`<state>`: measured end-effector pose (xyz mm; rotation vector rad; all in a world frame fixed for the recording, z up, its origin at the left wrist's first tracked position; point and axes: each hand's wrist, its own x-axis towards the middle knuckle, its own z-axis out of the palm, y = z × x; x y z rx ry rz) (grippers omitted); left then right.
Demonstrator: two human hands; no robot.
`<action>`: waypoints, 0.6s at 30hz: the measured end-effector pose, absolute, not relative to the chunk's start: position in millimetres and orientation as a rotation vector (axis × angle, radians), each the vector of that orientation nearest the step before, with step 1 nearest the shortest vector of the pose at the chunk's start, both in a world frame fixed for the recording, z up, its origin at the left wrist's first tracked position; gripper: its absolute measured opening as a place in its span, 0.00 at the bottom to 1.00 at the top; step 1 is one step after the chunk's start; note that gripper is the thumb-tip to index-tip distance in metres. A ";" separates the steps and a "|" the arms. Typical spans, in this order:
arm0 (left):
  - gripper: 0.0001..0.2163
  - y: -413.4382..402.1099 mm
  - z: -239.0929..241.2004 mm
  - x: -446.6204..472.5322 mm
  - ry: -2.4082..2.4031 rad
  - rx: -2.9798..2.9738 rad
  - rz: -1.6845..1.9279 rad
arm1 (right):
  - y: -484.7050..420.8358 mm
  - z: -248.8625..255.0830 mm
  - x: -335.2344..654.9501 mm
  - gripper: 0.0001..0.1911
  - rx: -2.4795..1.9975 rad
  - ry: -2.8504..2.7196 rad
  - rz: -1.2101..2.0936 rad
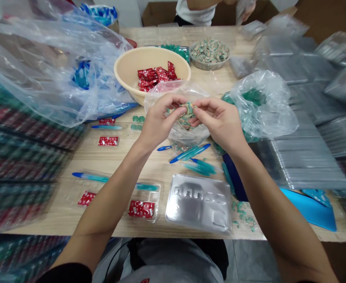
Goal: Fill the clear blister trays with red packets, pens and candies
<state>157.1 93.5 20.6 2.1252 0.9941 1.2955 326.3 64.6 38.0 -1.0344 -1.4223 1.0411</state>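
Above an open clear plastic bag (190, 135), my left hand (162, 120) and my right hand (221, 118) meet with their fingertips pinched. Between them are small green-and-beige pieces (187, 106), too small to identify. More such pieces lie in the bag under my fingers. Just below the bag, blue-and-teal pens (190, 152) lie in a loose group on the table. Nearer me sits a clear moulded plastic tray (198, 204) with nothing in its hollows. Beside it, another clear tray (158, 188) holds a teal pen and a red patterned packet (141, 209), partly behind my left forearm.
A cream basin (125, 74) of red packets stands beyond my hands, with a bowl (209, 65) of green-and-beige pieces further right. Filled trays are stacked left (19, 157); clear trays are stacked right (308, 153). Across the table is another person (196, 13).
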 end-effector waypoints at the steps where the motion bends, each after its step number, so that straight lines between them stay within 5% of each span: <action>1: 0.04 92.9 21.2 155.7 1.006 2.079 1.276 | 63.3 38.7 326.2 0.05 -1.033 -1.419 1.051; 18: 0.12 90.1 22.6 146.8 0.696 1.785 1.254 | 60.6 36.5 315.0 0.04 -0.965 -1.315 0.986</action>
